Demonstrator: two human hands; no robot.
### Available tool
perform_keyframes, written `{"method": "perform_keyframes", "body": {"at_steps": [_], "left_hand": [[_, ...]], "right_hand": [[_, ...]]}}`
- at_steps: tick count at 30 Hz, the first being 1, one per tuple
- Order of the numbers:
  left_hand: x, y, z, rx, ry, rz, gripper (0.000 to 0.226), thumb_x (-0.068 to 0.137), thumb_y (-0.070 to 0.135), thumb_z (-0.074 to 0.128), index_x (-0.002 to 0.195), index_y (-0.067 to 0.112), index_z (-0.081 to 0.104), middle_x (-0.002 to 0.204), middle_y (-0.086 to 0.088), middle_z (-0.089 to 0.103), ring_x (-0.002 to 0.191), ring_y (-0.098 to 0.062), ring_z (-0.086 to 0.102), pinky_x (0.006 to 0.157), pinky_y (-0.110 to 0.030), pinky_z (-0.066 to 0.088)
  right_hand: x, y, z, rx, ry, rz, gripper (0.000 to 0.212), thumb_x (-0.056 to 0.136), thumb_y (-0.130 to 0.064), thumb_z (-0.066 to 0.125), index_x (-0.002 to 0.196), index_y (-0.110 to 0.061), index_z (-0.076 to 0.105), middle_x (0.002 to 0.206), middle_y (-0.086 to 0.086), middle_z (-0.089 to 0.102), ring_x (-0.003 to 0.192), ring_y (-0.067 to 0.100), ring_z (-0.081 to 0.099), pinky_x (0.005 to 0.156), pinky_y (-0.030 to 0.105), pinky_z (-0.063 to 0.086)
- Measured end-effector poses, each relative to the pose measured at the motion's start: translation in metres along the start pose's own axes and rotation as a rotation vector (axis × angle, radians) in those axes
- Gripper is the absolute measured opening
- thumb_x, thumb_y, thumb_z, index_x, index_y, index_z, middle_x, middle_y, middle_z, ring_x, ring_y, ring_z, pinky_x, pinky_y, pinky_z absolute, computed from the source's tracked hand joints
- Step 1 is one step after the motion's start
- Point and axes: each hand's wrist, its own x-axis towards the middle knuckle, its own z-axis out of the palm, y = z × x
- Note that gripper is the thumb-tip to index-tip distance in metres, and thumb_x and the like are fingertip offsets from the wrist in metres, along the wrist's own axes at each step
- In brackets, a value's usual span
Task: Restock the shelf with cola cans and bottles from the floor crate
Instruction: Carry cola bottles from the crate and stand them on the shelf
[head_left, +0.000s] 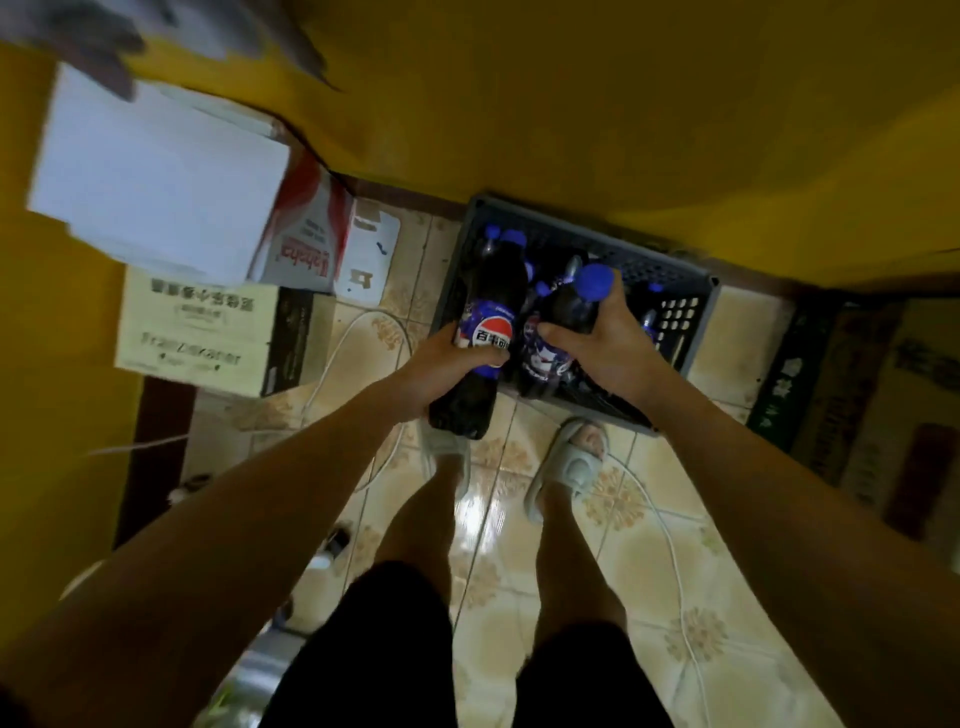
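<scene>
Head view looked straight down at a tiled floor (644, 551) between yellow walls. Far left, stacked cardboard boxes (197, 322) sat closed, their contents hidden. Next came the left hand (447, 364), its fingers curled round the labelled middle of a cola bottle (488, 332), held up over the crate's near edge. Beside it, almost touching, the right hand (608, 338) wrapped a second cola bottle (566, 317) just below its blue cap. Behind and beneath both hands stood the dark floor crate (680, 312), with several more blue-capped bottles lying inside; I could not tell whether any cans were among them. No shelf showed, so nothing could be counted as stocked. Judging by the crate's load, the restocking looked far from finished, with this pair yet to be shelved.
</scene>
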Motion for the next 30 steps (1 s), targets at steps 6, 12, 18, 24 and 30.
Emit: {"method": "perform_keyframes", "body": {"at_steps": [6, 12, 18, 24, 30], "left_hand": [[-0.170, 0.064, 0.003, -0.130, -0.139, 0.046, 0.040, 0.083, 0.014, 0.074, 0.119, 0.023, 0.058, 0.113, -0.009, 0.071, 0.104, -0.026, 0.068, 0.088, -0.036, 0.055], [-0.287, 0.093, -0.002, -0.326, -0.114, 0.099, 0.044, 0.072, 0.026, 0.073, 0.113, 0.015, 0.060, 0.097, -0.009, 0.075, 0.083, -0.020, 0.073, 0.075, -0.034, 0.059], [-0.347, 0.091, 0.030, -0.382, -0.030, 0.273, 0.059, 0.073, 0.020, 0.069, 0.129, 0.009, 0.053, 0.109, -0.015, 0.072, 0.092, -0.025, 0.072, 0.075, -0.035, 0.058], [-0.383, 0.066, 0.084, -0.577, 0.094, 0.371, 0.058, 0.077, 0.021, 0.069, 0.132, 0.009, 0.051, 0.109, -0.012, 0.074, 0.097, -0.027, 0.072, 0.079, -0.039, 0.059], [-0.423, 0.005, 0.122, -0.855, 0.244, 0.340, 0.072, 0.063, 0.025, 0.081, 0.128, 0.005, 0.056, 0.110, -0.017, 0.073, 0.092, -0.029, 0.073, 0.076, -0.039, 0.059]], "right_hand": [[-0.136, -0.127, -0.014, 0.250, 0.184, 0.035, 0.057, 0.084, -0.035, 0.079, 0.129, -0.024, 0.047, 0.111, -0.006, 0.069, 0.101, 0.007, 0.068, 0.089, 0.034, 0.058], [-0.207, -0.220, 0.007, 0.496, 0.335, 0.004, 0.035, 0.090, -0.034, 0.073, 0.113, -0.035, 0.046, 0.095, -0.028, 0.057, 0.082, -0.015, 0.061, 0.074, 0.011, 0.047], [-0.231, -0.265, 0.012, 0.519, 0.262, 0.046, 0.066, 0.072, -0.068, 0.073, 0.119, -0.025, 0.055, 0.117, -0.001, 0.065, 0.107, 0.023, 0.064, 0.097, 0.050, 0.052], [-0.261, -0.267, -0.006, 0.353, 0.032, 0.012, 0.077, 0.074, -0.069, 0.071, 0.127, -0.019, 0.045, 0.118, 0.000, 0.062, 0.107, 0.025, 0.064, 0.092, 0.049, 0.055], [-0.295, -0.261, 0.007, 0.253, -0.383, 0.110, 0.067, 0.069, -0.047, 0.072, 0.121, -0.010, 0.053, 0.105, 0.016, 0.067, 0.085, 0.030, 0.070, 0.073, 0.043, 0.058]]}}
